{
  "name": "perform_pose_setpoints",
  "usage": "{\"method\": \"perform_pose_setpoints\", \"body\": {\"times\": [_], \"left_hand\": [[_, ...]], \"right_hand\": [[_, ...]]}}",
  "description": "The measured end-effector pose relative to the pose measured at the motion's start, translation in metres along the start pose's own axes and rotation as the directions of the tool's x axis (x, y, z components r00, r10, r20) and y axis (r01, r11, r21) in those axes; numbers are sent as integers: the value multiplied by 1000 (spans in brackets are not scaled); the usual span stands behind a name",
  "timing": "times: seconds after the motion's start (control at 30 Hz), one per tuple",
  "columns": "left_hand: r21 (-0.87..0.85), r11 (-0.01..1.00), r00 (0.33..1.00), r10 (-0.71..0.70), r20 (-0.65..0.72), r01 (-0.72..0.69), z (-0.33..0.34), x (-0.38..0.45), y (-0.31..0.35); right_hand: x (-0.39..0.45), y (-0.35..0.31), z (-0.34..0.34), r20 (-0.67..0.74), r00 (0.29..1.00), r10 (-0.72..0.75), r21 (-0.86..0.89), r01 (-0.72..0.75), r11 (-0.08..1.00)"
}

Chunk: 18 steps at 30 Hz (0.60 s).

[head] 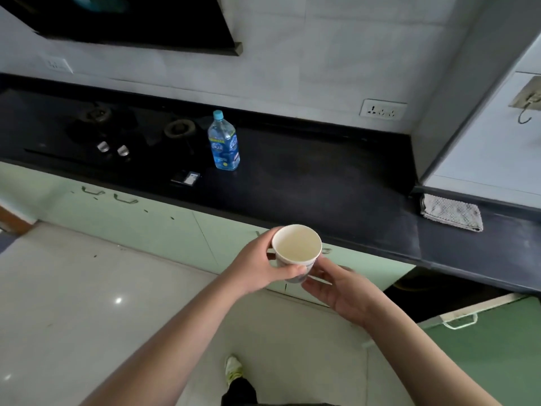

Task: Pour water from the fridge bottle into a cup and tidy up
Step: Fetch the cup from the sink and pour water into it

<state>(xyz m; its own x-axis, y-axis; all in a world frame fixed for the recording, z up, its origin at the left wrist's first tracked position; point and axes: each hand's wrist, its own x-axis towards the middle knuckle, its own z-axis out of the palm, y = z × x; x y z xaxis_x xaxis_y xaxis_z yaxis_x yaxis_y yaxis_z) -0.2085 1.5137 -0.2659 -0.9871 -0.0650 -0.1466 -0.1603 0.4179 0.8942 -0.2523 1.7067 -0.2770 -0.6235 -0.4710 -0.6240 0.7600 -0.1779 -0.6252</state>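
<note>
A white paper cup (296, 244) is held upright in front of the counter, its inside pale and seemingly empty. My left hand (257, 266) grips its left side with thumb and fingers curled round it. My right hand (336, 285) touches the cup's lower right side with its fingertips. A clear blue-labelled water bottle (224, 143) with a light blue cap stands capped on the black counter (322, 177), well beyond the cup.
A gas hob (117, 127) with two burners and knobs lies left of the bottle. A small dark box (187, 177) sits near the counter's front edge. A grey cloth (450, 212) lies at the right. A green cabinet door (491, 341) stands open at lower right.
</note>
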Motion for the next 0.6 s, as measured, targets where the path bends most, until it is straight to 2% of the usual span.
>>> {"method": "perform_pose_setpoints", "body": {"times": [0.17,0.3,0.43,0.6], "left_hand": [[-21,999,999,32,-11,-33,-66,35,-16],[-12,997,997,81,-4,-81,-107,58,-30],[-1,991,991,130,7,-130,-132,78,-44],[-8,988,988,152,35,-152,-143,104,-57]], "right_hand": [[41,-20,55,27,999,-44,-77,46,996],[72,-29,91,-14,999,-50,-68,49,996],[95,-30,116,-55,996,-76,-34,74,997],[114,-43,128,-77,992,-95,-74,89,993]]}}
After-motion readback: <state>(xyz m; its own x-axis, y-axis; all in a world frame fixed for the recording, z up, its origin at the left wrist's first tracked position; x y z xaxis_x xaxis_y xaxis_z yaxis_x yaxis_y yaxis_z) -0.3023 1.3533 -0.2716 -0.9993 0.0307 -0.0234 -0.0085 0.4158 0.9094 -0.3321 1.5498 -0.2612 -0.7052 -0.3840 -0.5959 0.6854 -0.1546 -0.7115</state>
